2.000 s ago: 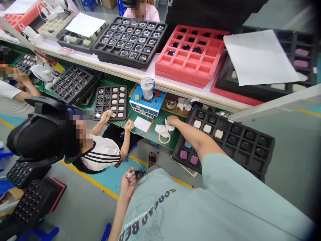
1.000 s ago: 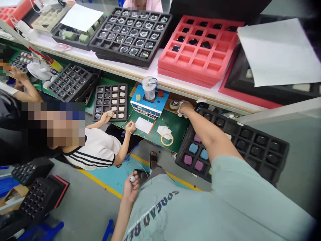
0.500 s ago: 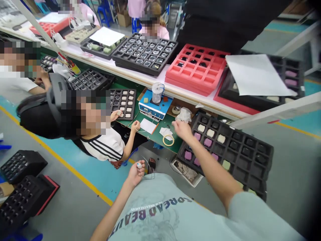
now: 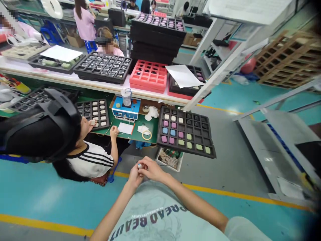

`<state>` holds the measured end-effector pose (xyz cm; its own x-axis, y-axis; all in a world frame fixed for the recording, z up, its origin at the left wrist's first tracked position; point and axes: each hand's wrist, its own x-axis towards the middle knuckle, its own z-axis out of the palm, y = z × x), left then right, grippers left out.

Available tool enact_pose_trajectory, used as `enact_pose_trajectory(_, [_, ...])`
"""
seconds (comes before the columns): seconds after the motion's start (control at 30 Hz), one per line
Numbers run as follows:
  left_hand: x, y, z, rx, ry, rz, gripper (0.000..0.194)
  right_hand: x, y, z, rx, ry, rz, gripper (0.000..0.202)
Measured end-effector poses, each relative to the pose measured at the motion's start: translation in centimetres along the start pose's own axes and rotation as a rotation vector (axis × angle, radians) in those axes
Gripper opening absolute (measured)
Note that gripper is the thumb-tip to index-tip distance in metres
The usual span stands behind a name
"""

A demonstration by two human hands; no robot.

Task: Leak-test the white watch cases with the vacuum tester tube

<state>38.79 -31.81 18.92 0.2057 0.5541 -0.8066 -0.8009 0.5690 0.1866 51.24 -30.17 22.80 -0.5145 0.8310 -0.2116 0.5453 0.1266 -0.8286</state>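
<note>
The small white-and-blue piece (image 4: 139,165) sits pinched between our fingertips, close to our chest. Our left hand (image 4: 134,177) grips it from below while our right hand (image 4: 151,170) closes over it, steadying it. The black tray (image 4: 200,142) lies well beyond.

Both hands meet close in front of chest. Left hand (image 4: 134,174) curled, fingers (image 4: 137,166) pinched shut at the tips. Right hand (image 4: 151,169) cupped over it, touching. Both forearms bare, elbows bent, angled inward.
</note>
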Motion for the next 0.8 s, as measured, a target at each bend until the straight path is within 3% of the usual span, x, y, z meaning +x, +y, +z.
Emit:
enact_pose_trajectory(0.33, [-3.9,-1.7,-2.3,0.035,-0.051,0.026,0.023,-1.9,-0.2,0.7,-0.064,-0.005,-0.043,0.009])
enact_pose_trajectory(0.63, [-4.2,-1.9,-1.9,0.267,-0.116,0.021,0.029,-3.6,0.9,-1.2,-0.028,0.196,-0.072,0.011])
enact_pose_trajectory(0.8, [-4.2,-1.0,-1.0,0.467,-0.120,0.157,0.029,-4.3,1.5,-2.3,-0.007,0.281,-0.044,0.015])
